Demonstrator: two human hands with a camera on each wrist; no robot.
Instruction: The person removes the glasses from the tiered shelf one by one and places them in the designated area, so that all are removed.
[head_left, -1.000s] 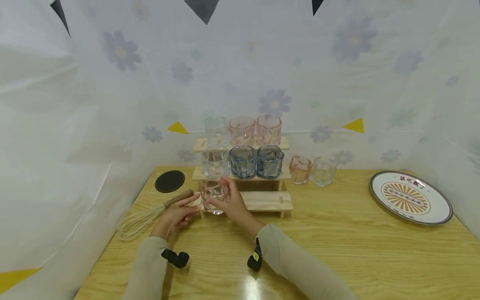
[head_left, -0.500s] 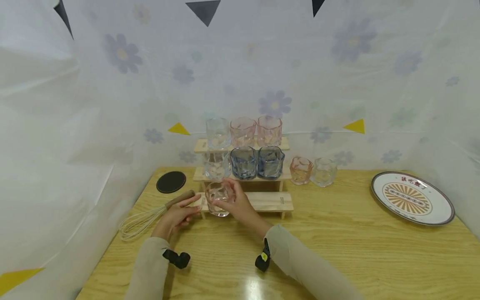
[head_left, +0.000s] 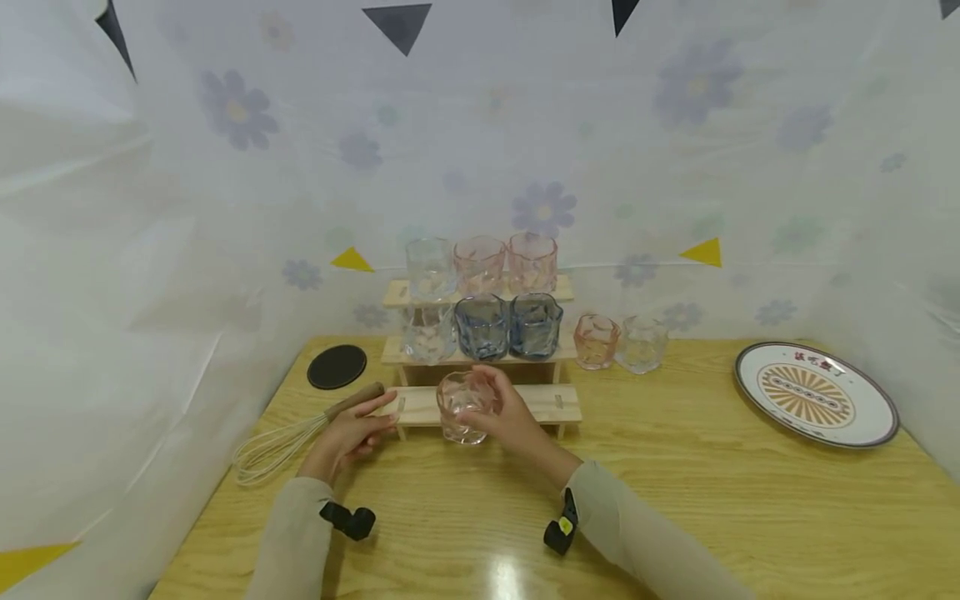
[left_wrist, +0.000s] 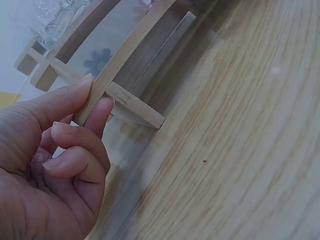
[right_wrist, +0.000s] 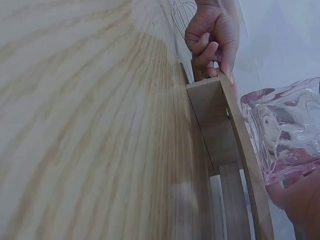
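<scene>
My right hand point(head_left: 504, 414) grips a clear pinkish glass tumbler point(head_left: 462, 406) over the bottom step of a three-tier wooden rack point(head_left: 542, 403); the right wrist view shows the tumbler point(right_wrist: 285, 130) above the step's edge point(right_wrist: 240, 150). My left hand point(head_left: 358, 430) pinches the left end of that bottom step between thumb and forefinger; in the left wrist view the fingers point(left_wrist: 95, 117) lie on the plank's end point(left_wrist: 107, 80). The upper tiers carry clear, pink and blue glasses point(head_left: 482, 323).
A wire whisk point(head_left: 292, 436) with a wooden handle lies left of the rack, a black coaster point(head_left: 337, 367) behind it. A pink glass point(head_left: 596, 340) and a clear glass point(head_left: 642, 342) stand right of the rack. A patterned plate point(head_left: 816, 393) sits far right. Flowered plastic sheeting surrounds the table.
My right hand has carried the tumbler to the right along the bottom step, from its left end towards the middle. The left hand has stayed on the step's end.
</scene>
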